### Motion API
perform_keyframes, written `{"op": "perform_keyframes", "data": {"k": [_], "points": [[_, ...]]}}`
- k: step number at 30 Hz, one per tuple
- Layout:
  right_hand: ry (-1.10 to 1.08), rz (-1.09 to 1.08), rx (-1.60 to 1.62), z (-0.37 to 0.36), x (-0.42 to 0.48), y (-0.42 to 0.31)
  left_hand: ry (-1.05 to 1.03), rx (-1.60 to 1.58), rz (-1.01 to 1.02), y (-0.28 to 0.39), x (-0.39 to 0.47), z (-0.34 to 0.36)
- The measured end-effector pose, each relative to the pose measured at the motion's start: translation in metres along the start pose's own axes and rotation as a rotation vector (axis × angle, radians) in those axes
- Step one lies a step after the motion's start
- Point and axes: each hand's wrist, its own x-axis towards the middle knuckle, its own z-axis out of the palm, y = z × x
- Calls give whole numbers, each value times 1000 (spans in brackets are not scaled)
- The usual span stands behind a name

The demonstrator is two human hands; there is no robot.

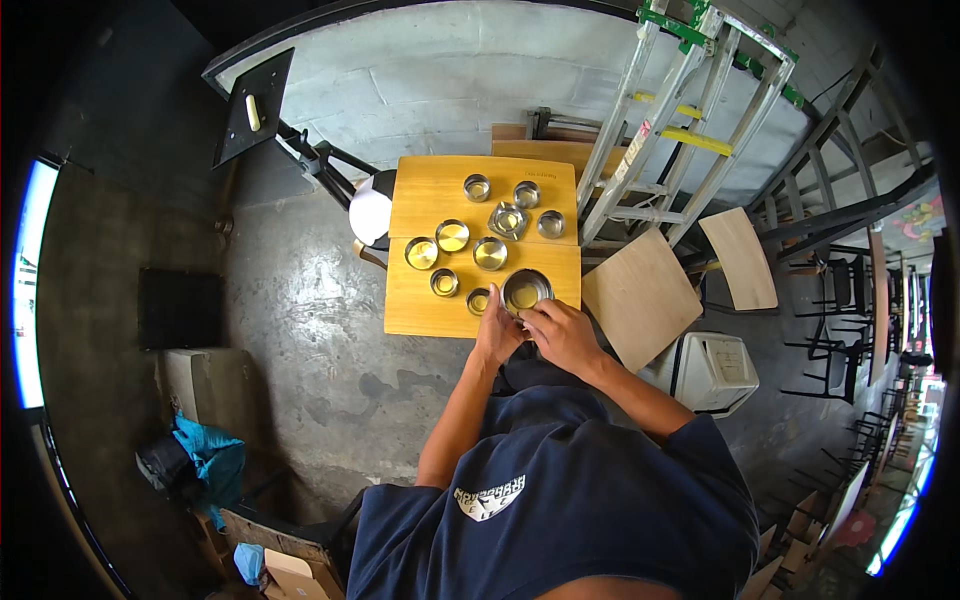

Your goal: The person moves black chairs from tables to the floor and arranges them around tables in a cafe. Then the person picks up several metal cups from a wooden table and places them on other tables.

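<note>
Both of my hands are at the front edge of a yellow wooden table. My left hand and my right hand grip a large round metal bowl from its near side. Just left of it, partly behind my left thumb, stands a small metal bowl. Several more round metal bowls stand apart over the table, among them one at centre, one at the left and one at the back. Near the back right lies a metal ashtray with notched corners.
Aluminium stepladders lean behind the table's right side. A wooden chair seat and a whitish plastic bin are at the right. A black stand with a flat panel rises at the back left.
</note>
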Motion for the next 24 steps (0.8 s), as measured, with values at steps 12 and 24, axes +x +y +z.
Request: {"op": "perform_keyframes", "data": {"k": [12, 24], "points": [[-68, -74, 47, -5, 36, 24, -157, 111, 153, 29, 28, -29], [-141, -206, 107, 91, 50, 85, -34, -87, 251, 26, 70, -96]]}}
